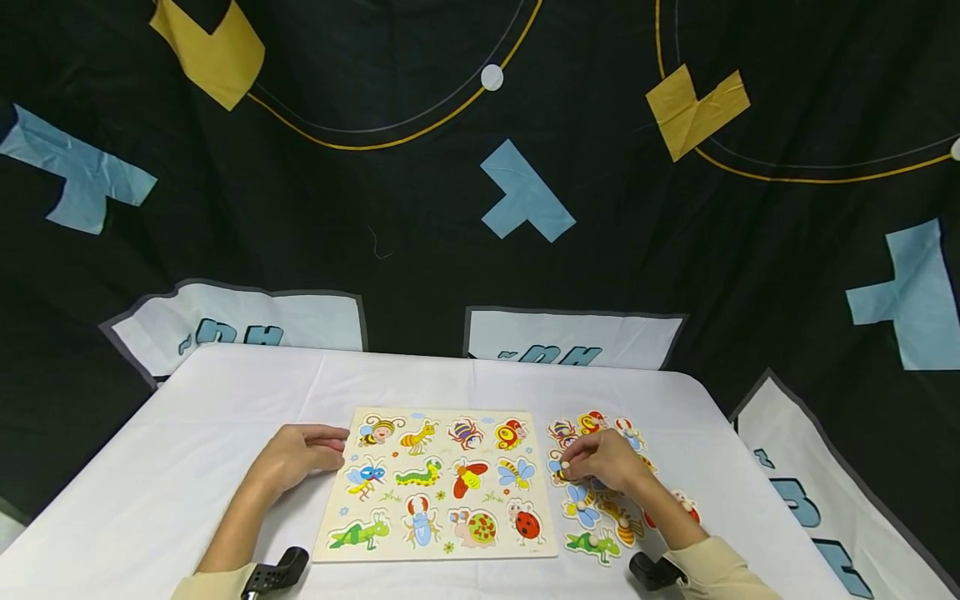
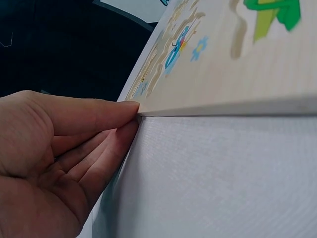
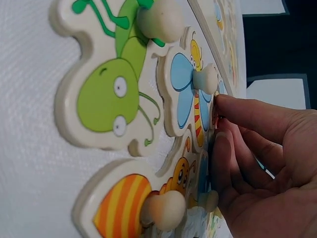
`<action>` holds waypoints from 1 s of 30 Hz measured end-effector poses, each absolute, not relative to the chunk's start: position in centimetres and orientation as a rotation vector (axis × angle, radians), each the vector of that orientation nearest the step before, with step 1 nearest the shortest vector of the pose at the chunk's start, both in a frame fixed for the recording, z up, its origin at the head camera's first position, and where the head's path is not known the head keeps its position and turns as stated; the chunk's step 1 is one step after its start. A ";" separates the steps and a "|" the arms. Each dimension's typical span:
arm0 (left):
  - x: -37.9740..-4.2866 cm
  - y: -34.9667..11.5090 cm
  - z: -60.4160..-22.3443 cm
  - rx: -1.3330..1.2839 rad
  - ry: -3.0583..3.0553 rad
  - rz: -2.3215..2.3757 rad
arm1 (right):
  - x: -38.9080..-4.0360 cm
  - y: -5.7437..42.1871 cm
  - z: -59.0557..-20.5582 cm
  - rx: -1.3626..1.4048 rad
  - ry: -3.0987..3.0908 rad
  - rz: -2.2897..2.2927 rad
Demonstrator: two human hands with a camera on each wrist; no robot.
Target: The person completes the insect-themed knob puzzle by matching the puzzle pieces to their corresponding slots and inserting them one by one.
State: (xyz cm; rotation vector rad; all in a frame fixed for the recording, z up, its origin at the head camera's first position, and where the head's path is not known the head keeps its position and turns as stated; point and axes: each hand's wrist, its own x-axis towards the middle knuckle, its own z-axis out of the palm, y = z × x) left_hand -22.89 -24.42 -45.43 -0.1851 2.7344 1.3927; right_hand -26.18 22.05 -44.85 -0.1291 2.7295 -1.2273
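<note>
A wooden peg-puzzle board [image 1: 360, 556] with insect pictures in cut recesses lies flat on the table. My left hand [image 1: 296, 458] is at its left side, fingers fairly straight; in the left wrist view the fingertips [image 2: 130, 107] touch the board's edge. To the right of the board, my right hand [image 1: 607, 462] pinches the knob of a bee puzzle piece [image 1: 556, 472] at the near side of the pile. The hand covers some pieces behind it. A green grasshopper piece [image 3: 106, 101] and a blue-winged dragonfly piece [image 3: 182, 74] lie close by, each with a round wooden knob.
More knobbed pieces crowd the same area: a spider piece [image 1: 561, 431], a striped orange piece [image 1: 628, 528], and a red piece partly behind the right forearm. White cloth [image 1: 420, 383] covers the table. A black curtain [image 1: 405, 225] hangs beyond its far edge.
</note>
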 end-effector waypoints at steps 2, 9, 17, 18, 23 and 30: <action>-23.0 -24.4 -45.5 -0.175 2.730 1.391 | -26.1 22.2 -44.8 -0.131 2.723 -1.227; -23.2 -24.2 -45.6 -0.196 2.733 1.380 | -26.0 22.2 -44.3 -0.118 2.720 -1.203; -23.2 -24.3 -45.6 -0.184 2.725 1.398 | -26.2 22.1 -44.2 -0.125 2.724 -1.191; -23.2 -24.3 -45.6 -0.185 2.723 1.402 | -26.3 22.1 -44.1 -0.136 2.720 -1.196; -23.2 -24.3 -45.6 -0.178 2.721 1.401 | -26.7 21.9 -44.0 -0.193 2.733 -1.178; -23.1 -24.3 -45.4 -0.213 2.733 1.376 | -27.3 20.6 -43.7 -0.199 2.750 -1.180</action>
